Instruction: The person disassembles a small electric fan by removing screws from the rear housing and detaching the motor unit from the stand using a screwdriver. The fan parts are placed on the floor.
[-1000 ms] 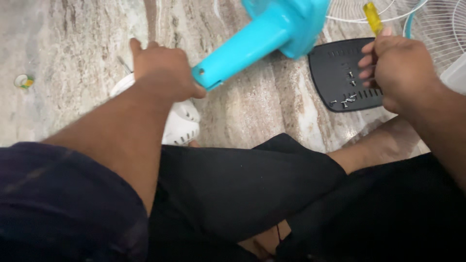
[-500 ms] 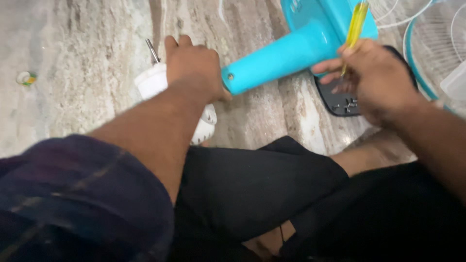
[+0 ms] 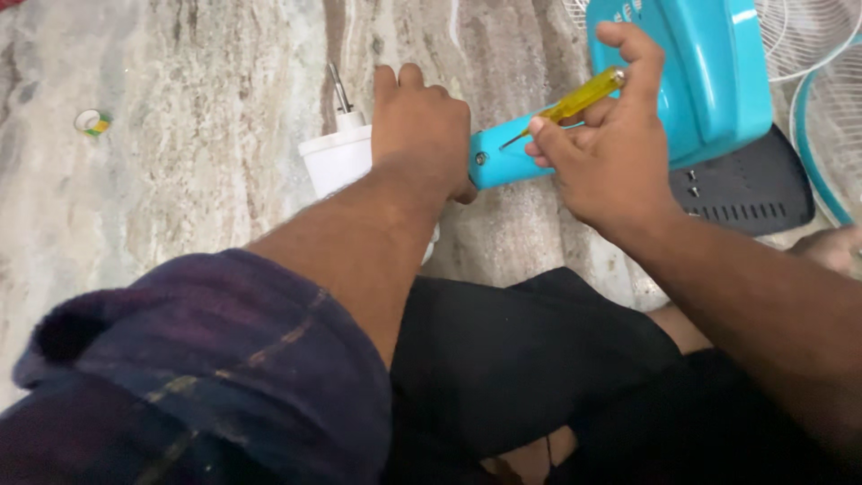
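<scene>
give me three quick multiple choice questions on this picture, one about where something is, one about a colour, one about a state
1. Where does the black vented panel lie?
A. on the floor under the turquoise fan body
B. on the person's lap
C. left of the white motor housing

2. What colour is the handle of the screwdriver?
A. red
B. see-through yellow
C. black

3. What is the right hand doing?
A. lying open on the floor
B. gripping the screwdriver, its tip at the turquoise tube
C. holding the white motor housing

Answers:
1 A, the panel shows beneath and beside the fan body at the right.
2 B, the handle is clear yellow.
3 B, the fingers wrap the screwdriver, while the left hand rests by the tube's end.
</scene>
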